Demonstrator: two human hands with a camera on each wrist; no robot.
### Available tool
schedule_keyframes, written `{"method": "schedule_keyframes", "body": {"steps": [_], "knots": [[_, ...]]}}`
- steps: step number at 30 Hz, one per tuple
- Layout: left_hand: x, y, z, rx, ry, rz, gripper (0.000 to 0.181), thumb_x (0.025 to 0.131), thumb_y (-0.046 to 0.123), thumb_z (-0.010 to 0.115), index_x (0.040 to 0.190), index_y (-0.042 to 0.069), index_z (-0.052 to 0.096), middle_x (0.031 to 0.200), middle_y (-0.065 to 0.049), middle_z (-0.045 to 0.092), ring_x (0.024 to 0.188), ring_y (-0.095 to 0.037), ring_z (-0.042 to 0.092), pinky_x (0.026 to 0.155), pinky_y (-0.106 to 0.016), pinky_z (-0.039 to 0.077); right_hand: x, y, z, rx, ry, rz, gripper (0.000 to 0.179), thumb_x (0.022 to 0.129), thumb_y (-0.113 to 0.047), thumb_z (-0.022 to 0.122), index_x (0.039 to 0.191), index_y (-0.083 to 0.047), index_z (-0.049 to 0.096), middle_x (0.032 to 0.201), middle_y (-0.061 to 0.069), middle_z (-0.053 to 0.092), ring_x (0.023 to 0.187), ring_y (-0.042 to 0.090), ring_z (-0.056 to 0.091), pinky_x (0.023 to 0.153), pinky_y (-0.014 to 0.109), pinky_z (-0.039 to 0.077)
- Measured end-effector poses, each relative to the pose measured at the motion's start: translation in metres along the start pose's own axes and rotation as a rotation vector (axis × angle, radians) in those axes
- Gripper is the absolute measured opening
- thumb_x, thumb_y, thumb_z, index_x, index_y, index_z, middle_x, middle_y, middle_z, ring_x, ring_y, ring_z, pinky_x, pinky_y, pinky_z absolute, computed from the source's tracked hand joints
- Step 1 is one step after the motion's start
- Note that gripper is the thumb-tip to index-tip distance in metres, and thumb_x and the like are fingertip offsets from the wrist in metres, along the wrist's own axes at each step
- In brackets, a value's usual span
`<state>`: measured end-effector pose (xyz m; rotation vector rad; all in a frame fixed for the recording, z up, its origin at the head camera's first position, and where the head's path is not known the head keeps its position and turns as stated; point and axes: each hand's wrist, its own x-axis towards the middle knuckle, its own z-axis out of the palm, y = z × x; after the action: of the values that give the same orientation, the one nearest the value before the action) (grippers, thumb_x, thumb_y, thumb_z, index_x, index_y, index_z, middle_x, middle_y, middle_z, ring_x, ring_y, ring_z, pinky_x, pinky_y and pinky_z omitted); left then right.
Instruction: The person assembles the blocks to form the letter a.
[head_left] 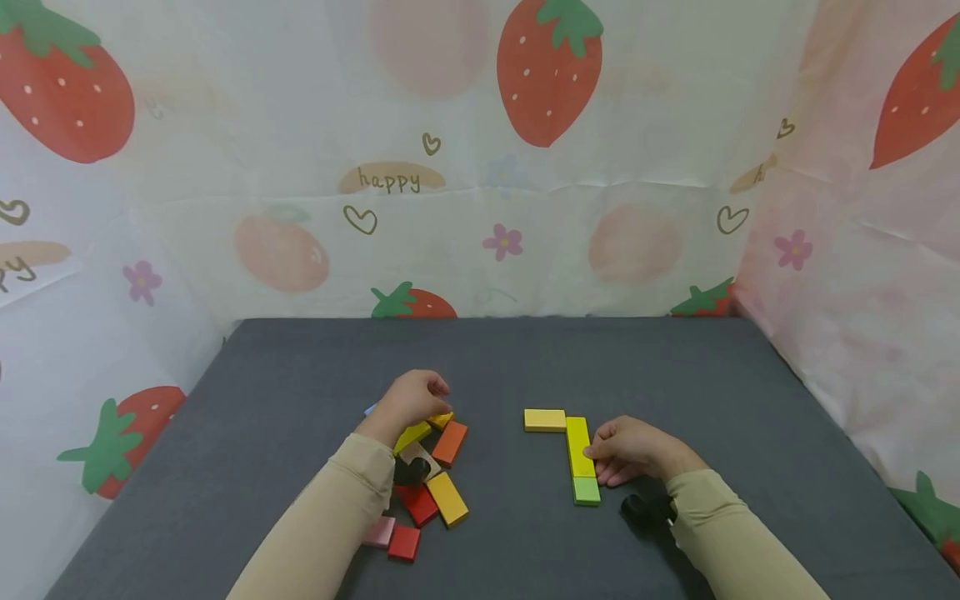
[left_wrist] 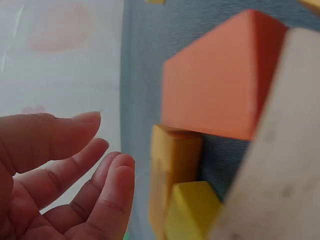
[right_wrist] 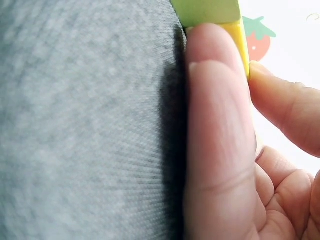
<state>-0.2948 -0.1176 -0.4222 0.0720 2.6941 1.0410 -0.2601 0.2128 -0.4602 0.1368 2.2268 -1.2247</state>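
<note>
Above a cluster of coloured blocks, my left hand [head_left: 416, 398] hovers with loosely bent fingers. The left wrist view shows a gap between thumb and fingertips, nothing between them. Under and beside it lie an orange block [head_left: 449, 443], a yellow-green block [head_left: 412, 436] and a pale wooden block [head_left: 420, 458]. My right hand [head_left: 637, 450] touches a long yellow piece [head_left: 577, 446]: thumb tip at its top edge, fairly straight fingers along its right side. A green block [head_left: 587, 491] adjoins its near end, and a pale yellow block [head_left: 544, 420] meets its far left side.
Nearer the front lie an amber block [head_left: 447, 500], a dark red block [head_left: 418, 504], a red block [head_left: 404, 543] and a pink block [head_left: 380, 532]. A grey cloth [head_left: 495, 358] covers the table. Strawberry-printed curtains [head_left: 465, 250] stand behind and at both sides.
</note>
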Motion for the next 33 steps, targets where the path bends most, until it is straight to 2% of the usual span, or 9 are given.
{"method": "schedule_keyframes", "body": {"steps": [5,18,25,33], "knots": [[-0.003,-0.007,0.005,0.01,-0.013,0.0,0.009,0.084,0.012,0.073,0.09,0.008,0.068,0.095,-0.007,0.066,0.082,-0.019,0.057,0.072,-0.03,0.049,0.001,0.0,-0.001,0.003,-0.006,-0.007,0.016,0.094,-0.018,0.064,0.084,-0.005,0.065,0.066,0.004,0.064,0.055,0.012,0.062,0.058,0.026,0.055],[-0.011,-0.015,0.012,0.086,-0.014,0.007,0.008,0.08,0.015,0.076,0.078,0.011,0.069,0.081,-0.002,0.066,0.07,-0.016,0.057,0.061,-0.027,0.048,0.0,-0.002,0.001,0.001,0.011,0.007,0.016,0.093,-0.017,0.065,0.083,-0.005,0.065,0.065,0.004,0.063,0.054,0.012,0.062,0.056,0.025,0.055],[-0.015,-0.013,0.018,0.133,-0.039,0.004,0.019,0.078,0.021,0.079,0.067,0.011,0.067,0.067,0.0,0.06,0.06,-0.015,0.052,0.053,-0.024,0.041,0.0,0.0,0.001,-0.003,0.01,0.012,0.017,0.093,-0.017,0.065,0.082,-0.005,0.065,0.065,0.004,0.063,0.053,0.011,0.061,0.056,0.025,0.054],[-0.02,-0.007,0.022,0.217,-0.059,0.05,0.033,0.074,0.023,0.084,0.058,0.013,0.057,0.055,0.003,0.049,0.054,-0.012,0.044,0.05,-0.024,0.033,0.0,0.0,0.0,0.003,0.004,0.002,0.016,0.093,-0.017,0.065,0.083,-0.005,0.065,0.065,0.004,0.063,0.053,0.011,0.061,0.056,0.025,0.055]]}}
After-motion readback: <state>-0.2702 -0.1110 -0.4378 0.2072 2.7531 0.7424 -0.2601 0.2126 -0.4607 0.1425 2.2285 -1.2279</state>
